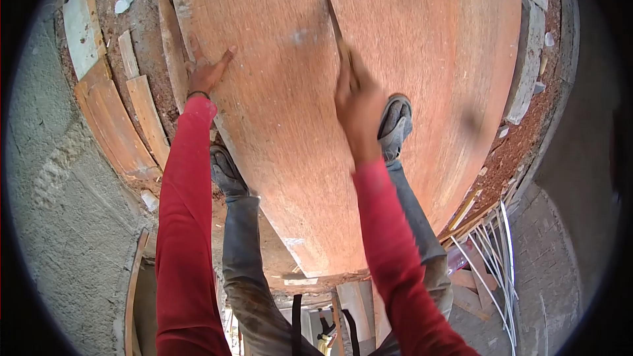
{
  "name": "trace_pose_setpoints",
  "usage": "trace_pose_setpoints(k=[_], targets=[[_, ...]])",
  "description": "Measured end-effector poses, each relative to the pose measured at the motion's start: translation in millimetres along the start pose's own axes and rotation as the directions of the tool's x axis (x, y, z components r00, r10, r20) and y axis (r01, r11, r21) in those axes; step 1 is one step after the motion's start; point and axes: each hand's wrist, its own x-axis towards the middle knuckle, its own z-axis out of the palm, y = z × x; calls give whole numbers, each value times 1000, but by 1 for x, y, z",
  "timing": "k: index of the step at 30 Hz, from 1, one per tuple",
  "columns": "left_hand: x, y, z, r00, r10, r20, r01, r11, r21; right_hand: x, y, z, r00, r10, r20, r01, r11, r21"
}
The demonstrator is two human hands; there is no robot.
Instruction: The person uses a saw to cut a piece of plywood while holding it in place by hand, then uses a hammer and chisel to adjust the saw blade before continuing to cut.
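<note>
A large reddish-brown plywood sheet (283, 138) fills the middle of the head view. My right hand (358, 95) is closed round the handle of a hand saw (333, 16), whose narrow dark blade points away from me along a thin line in the sheet. Blur softens this hand's outline. At the sheet's left edge my left hand (208, 74) lies with its fingers spread, pressing on the wood and holding nothing. My right shoe (394, 125) stands on the sheet, just right of the saw hand; my left shoe (227, 171) is by the left edge.
Wooden boards (119, 122) lie on reddish soil at the left, beside a rough grey wall (66, 224). Thin white strips (494, 270) are heaped at the lower right. A weathered plank (529, 59) lies beyond the sheet's right edge.
</note>
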Motion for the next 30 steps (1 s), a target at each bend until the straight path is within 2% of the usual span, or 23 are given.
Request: trace_pose_setpoints(k=[1,3,4,5,7,8,9,11,13,15,17,18,20,23,25,27,28,30], targets=[[-1,-2,-1,1000,-1,0,1,1000,-15,-3,-7,-4,1000,14,3,-14,1000,-3],[-3,-4,2,1000,-5,8,5,999,-36,-2,-20,-17,974,200,105,-194,978,-72],[-2,-3,0,1000,-3,6,4,999,-53,-27,6,-12,996,-77,-51,77,997,-8],[-3,0,-2,1000,-2,-2,2,998,-59,-49,8,-18,995,-86,-52,86,996,-6],[-6,4,-4,1000,-16,-15,16,1000,11,-78,2,-29,993,-64,-100,67,997,32],[-5,3,-6,1000,-16,-20,16,1000,12,-70,4,-30,998,69,-2,-68,994,89],[-4,2,-5,1000,-18,-20,19,999,44,-47,-3,-21,997,75,-3,-75,993,89],[1,-1,1,1000,-17,-7,17,997,81,3,-7,3,999,48,8,-48,999,-5],[4,-6,1,999,34,15,-34,999,-9,-16,-6,-7,1000,29,-6,-29,999,-25],[1,-3,2,999,41,11,-41,999,-9,-44,-2,-22,999,-33,-24,32,999,-40],[1,-1,-4,999,44,-7,-44,999,8,-91,23,-25,967,-119,-226,143,985,92],[3,-2,-3,999,45,-11,-44,998,39,-82,19,-20,967,-115,-229,141,985,100],[5,-1,1,999,46,-6,-46,996,76,-44,7,-10,992,-81,-98,77,996,-44],[-3,-1,0,1000,14,11,-14,1000,22,-18,0,3,996,-40,-83,34,997,-71],[-4,2,-2,999,52,-9,-52,998,18,-53,9,-17,996,-54,-76,49,996,-75],[-1,-2,0,999,35,-24,-35,999,14,-91,8,-32,969,-145,-199,149,989,2],[3,-4,2,999,21,-34,-21,1000,17,-86,9,-29,968,-148,-203,152,988,5],[12,-10,1,999,23,-29,-23,1000,17,-67,11,-18,994,-53,-95,49,998,-39]])
